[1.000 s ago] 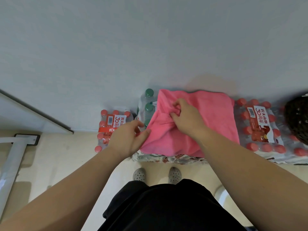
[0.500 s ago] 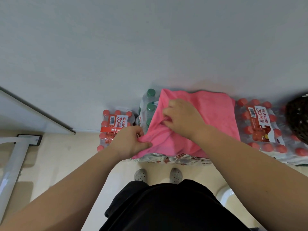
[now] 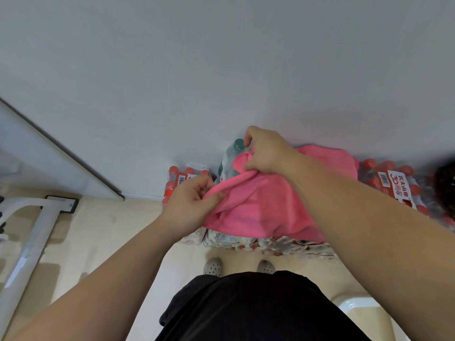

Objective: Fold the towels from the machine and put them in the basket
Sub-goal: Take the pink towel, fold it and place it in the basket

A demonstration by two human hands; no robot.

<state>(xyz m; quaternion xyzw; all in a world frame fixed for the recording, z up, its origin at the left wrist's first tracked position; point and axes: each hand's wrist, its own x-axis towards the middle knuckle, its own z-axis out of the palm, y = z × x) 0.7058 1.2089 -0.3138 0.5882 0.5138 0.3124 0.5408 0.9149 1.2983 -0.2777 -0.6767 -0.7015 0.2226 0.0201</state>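
Fingers of left hand (image 3: 187,205) pinch near corner of soft pink cloth towel (image 3: 266,207); right hand (image 3: 266,151) pinches far corner; bulk lies rightward

- One view: head-worn wide-angle, looking forward and steeply down past the person's torso (image 3: 258,311).
- Faces the grey wall (image 3: 221,57); floor (image 3: 110,230) and shoes (image 3: 213,267) at the bottom of frame.
- Close range: left hand (image 3: 189,200) and right hand (image 3: 266,151) mid-frame, each pinching the pink towel (image 3: 266,207), which is spread to the near edge of the bottle packs (image 3: 389,183).
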